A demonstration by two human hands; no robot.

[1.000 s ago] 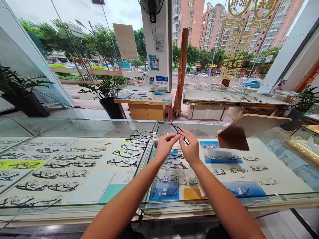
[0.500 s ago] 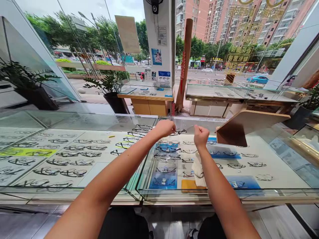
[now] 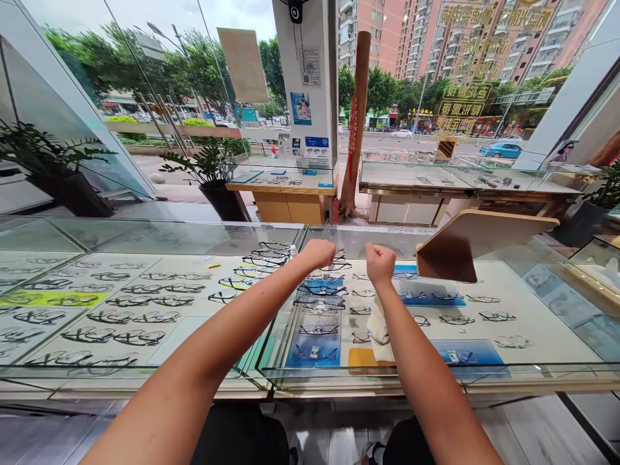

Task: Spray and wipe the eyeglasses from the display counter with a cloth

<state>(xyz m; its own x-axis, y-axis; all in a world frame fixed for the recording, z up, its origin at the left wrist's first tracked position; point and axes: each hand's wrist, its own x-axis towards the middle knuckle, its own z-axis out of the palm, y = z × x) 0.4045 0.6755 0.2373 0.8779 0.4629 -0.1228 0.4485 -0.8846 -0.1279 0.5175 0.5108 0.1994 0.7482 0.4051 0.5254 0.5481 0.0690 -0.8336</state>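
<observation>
Near the bottom centre, a yellow pad (image 3: 359,360) and a pale cloth (image 3: 380,336) are seen by the front rim of a glass counter (image 3: 339,389), in which rows of spectacles (image 3: 320,301) are displayed. At mid-frame, the left hand (image 3: 320,254) is curled; whether the dark glasses (image 3: 343,265) just beside its fingers are gripped cannot be told. The right hand (image 3: 380,263) is closed into a fist, its contents hidden. Beyond, at upper centre, a tree trunk (image 3: 357,116) is seen.
</observation>
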